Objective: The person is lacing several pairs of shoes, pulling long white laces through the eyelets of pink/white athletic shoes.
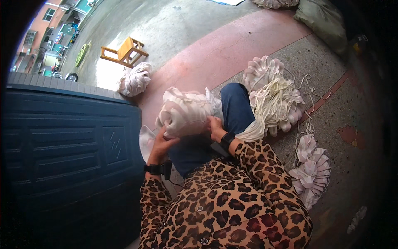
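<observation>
Clasping a pale bundle with fingers of both hands, blue door left, cloth heap right.

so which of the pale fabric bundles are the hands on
The rolled bundle, between the left hand and right hand; the other bundles lie on the ground.

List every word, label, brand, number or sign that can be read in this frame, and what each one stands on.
None can be read.
Building fronts at the upper left: any signs there are too small and blurred.
Blue panelled door: pale slanted strokes on one panel, no legible letters.
Pale bundle held between the left hand and the right hand: no lettering shows.
</observation>
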`<state>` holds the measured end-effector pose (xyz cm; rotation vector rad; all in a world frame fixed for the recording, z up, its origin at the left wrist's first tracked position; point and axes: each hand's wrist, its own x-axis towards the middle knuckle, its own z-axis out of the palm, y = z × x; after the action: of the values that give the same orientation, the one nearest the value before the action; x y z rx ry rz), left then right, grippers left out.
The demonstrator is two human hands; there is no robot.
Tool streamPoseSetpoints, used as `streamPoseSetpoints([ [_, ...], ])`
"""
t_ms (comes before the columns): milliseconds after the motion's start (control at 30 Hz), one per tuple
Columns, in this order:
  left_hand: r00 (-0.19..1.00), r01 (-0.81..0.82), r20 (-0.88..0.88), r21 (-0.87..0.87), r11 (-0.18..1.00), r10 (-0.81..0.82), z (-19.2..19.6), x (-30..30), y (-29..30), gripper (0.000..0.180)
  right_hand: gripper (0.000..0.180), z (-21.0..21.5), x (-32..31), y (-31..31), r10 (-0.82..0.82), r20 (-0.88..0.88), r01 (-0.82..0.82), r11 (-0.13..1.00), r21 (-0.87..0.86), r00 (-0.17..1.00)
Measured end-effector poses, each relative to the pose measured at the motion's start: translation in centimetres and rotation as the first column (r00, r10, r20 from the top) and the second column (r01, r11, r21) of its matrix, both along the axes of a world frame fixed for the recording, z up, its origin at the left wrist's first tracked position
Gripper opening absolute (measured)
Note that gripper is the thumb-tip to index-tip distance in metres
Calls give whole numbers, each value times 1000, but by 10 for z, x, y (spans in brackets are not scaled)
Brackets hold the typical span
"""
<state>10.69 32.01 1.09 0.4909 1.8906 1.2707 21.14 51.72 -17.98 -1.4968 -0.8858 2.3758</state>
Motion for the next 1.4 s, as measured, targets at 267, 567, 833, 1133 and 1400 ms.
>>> streamPoseSetpoints([
  [267,978,-101,196,124,987,76,-2,-35,-54,54,32,96,2,8,362,48,-364,931,26,931],
  [567,909,-395,335,493,775,250,89,-95,-127,26,30,231,-151,-8,861,-146,-241,294,925,486],
  [833,514,-235,-635,542,807,576,196,-46,-219,47,33,437,-164,-117,755,-586,-396,654,645,294],
  [1133,418,-278,-422,783,556,804,187,-25,-292,54,43,483,-179,-178,809,-572,-468,562,682,138],
  [1400,756,-355,-141,731,582,639,178,-25,-159,57,39,394,-187,-155,914,-369,-359,405,841,167],
])
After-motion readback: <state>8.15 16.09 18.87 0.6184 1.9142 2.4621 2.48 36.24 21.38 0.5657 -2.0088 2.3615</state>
